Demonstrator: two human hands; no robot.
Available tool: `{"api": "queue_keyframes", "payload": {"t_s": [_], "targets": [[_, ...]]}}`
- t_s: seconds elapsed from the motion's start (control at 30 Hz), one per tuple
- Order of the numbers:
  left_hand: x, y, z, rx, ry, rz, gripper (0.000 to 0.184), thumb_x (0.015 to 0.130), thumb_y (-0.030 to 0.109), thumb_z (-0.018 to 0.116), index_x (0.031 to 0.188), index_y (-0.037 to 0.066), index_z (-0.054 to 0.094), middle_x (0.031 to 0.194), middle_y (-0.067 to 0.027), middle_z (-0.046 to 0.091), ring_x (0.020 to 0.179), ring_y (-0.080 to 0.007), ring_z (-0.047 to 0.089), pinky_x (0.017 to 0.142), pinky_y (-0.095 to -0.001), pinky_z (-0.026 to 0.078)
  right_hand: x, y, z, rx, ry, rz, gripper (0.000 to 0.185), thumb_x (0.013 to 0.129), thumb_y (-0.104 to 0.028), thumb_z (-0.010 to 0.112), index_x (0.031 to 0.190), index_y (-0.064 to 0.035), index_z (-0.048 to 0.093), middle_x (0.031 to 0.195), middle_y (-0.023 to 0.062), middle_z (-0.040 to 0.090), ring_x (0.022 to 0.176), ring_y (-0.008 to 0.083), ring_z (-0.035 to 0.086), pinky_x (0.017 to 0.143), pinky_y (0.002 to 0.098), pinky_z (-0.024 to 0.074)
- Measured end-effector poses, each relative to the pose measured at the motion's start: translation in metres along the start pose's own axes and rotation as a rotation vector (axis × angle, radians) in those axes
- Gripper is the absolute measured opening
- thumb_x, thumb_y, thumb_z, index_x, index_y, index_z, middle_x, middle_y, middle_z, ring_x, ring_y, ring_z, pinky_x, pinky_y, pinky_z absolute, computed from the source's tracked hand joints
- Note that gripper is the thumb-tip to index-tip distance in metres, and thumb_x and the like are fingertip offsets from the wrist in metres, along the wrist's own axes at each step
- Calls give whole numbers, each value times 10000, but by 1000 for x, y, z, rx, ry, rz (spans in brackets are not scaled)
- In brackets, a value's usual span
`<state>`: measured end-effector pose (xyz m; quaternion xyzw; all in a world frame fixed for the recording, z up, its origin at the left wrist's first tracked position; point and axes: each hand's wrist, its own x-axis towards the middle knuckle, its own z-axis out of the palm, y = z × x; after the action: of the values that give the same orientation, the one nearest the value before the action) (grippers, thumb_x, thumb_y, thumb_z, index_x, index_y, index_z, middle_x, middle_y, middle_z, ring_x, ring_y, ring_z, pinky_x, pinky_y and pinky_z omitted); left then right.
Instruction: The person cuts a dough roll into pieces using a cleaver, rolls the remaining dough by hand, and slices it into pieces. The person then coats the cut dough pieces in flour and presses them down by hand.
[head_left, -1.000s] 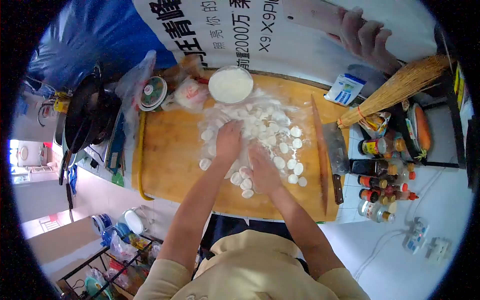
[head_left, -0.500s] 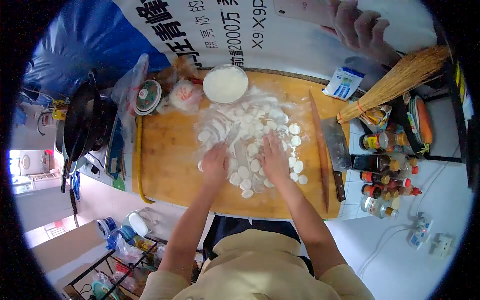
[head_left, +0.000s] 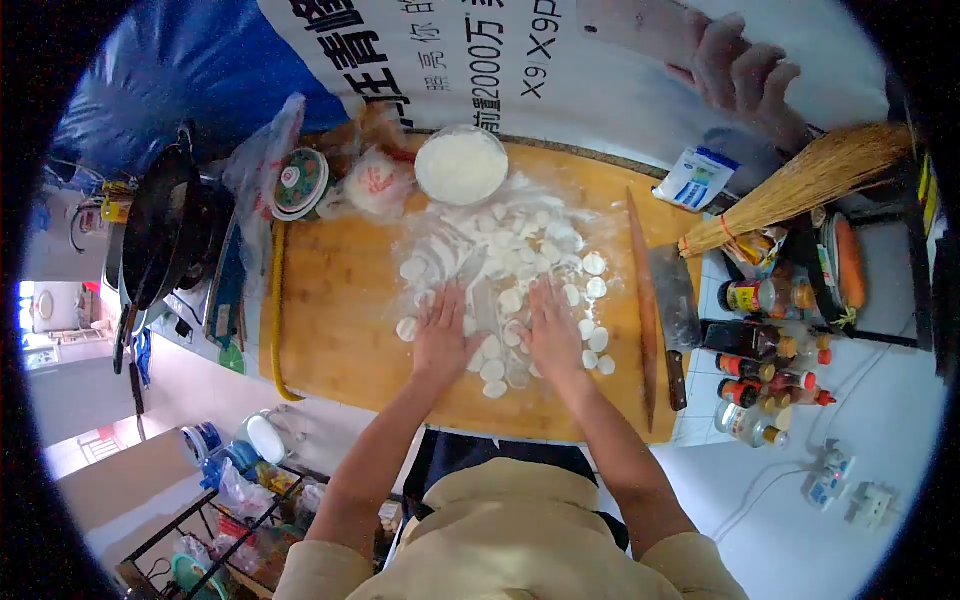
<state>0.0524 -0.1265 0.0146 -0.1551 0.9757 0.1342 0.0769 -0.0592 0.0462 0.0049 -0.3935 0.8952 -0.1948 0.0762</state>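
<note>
Both palms face down on a floured wooden board [head_left: 335, 310]. My left hand [head_left: 442, 335] lies with fingers stretched forward over small round dough pieces [head_left: 494, 370], its thumb apart. Level with it, my right hand [head_left: 552, 335] is also spread flat, pressing among more of the pieces. Some dough under both palms is hidden. White flour coats the dough and the board around it. A bowl of flour [head_left: 462, 165] stands beyond my fingertips. To the right lie a long tapered rolling pin [head_left: 644, 310] and a cleaver [head_left: 675, 300].
Several sauce bottles [head_left: 745, 340] line the right side, below a straw broom [head_left: 800, 190]. A lidded jar [head_left: 300, 183] and a plastic bag [head_left: 378, 185] stand at the board's back left. A black pan [head_left: 165, 235] is farther left.
My left hand has shifted slightly right and nearer my body, its fingers now straighter. The right hand has slid slightly nearer too. Both stay flat over the dough pieces. The camera view has shifted slightly.
</note>
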Motion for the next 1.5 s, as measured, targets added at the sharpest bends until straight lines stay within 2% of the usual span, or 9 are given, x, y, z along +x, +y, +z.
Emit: {"api": "queue_keyframes", "payload": {"t_s": [0.13, 0.23, 0.4, 0.6, 0.8, 1.0, 1.17, 1.43, 1.5], "targets": [[17, 2, 4, -46, 193, 15, 607, 859, 345, 575, 1341, 7, 428, 1400, -151, 433, 1318, -282, 387, 1119, -476, 223, 19, 18, -11, -193, -41, -98, 468, 834, -162, 628, 1264, -14, 521, 1345, 161, 486, 1297, 323, 411, 1081, 438, 323], [45, 18, 0, -143, 301, 66, 395, 804, 177, 597, 1165, 22, 562, 1218, -135, 570, 1176, -291, 505, 1023, -455, 349, 43, 26, -29, 289, 119, 246, 368, 760, -9, 601, 1128, -22, 607, 1197, 162, 574, 1172, 339, 502, 991, 426, 396], [84, 49, -6, -313, 443, 24, 281, 739, 50, 604, 1020, 43, 612, 1054, -121, 617, 1049, -298, 556, 896, -428, 437, 72, 40, -23, 200, 195, -103, 471, 741, 65, 590, 1194, -60, 577, 1185, 151, 557, 1068, 343, 527, 904, 441, 441], [84, 34, 11, -297, 434, 87, 315, 734, 100, 662, 1044, 68, 616, 1024, -120, 621, 1000, -312, 560, 861, -430, 435, 74, 64, -34, 6, 8, 163, 462, 808, -27, 576, 1266, -52, 526, 1255, 161, 531, 1184, 358, 478, 968, 435, 421], [47, 14, -9, -182, 332, -102, 359, 747, 147, 676, 1096, 87, 620, 1059, -105, 603, 1039, -309, 545, 919, -459, 400, 55, 58, -24, 56, 30, 11, 523, 891, -151, 552, 1347, 60, 406, 1466, 228, 326, 1350, 391, 311, 1132, 450, 264], [29, -1, 6, -74, 315, 34, 576, 828, 250, 630, 1356, 86, 468, 1372, -144, 463, 1250, -307, 446, 1042, -471, 340, 55, 60, -11, -15, 73, -20, 605, 914, -256, 553, 1381, 66, 345, 1473, 235, 309, 1379, 371, 276, 1151, 446, 221], [31, 1, 11, 36, 19, 83, 757, 906, 499, 484, 1476, 64, 244, 1551, -128, 194, 1429, -266, 200, 1125, -455, 241, 54, 61, -16, -9, 40, -34, 611, 928, -282, 535, 1394, 55, 330, 1473, 221, 322, 1387, 337, 281, 1158, 446, 203], [37, 12, 1, -25, 17, 117, 822, 900, 534, 472, 1470, 1, 212, 1542, -140, 212, 1436, -270, 171, 1163, -422, 163, 50, 44, -24, -177, -36, -107, 645, 889, -200, 581, 1425, 28, 304, 1499, 204, 276, 1396, 354, 244, 1151, 431, 215], [38, 13, 2, -48, 30, 114, 833, 894, 542, 477, 1468, -2, 215, 1540, -139, 218, 1436, -270, 172, 1163, -420, 163, 49, 38, -15, 98, -4, -170, 680, 868, -190, 599, 1431, 33, 290, 1497, 202, 280, 1398, 352, 241, 1155, 433, 202]]}}
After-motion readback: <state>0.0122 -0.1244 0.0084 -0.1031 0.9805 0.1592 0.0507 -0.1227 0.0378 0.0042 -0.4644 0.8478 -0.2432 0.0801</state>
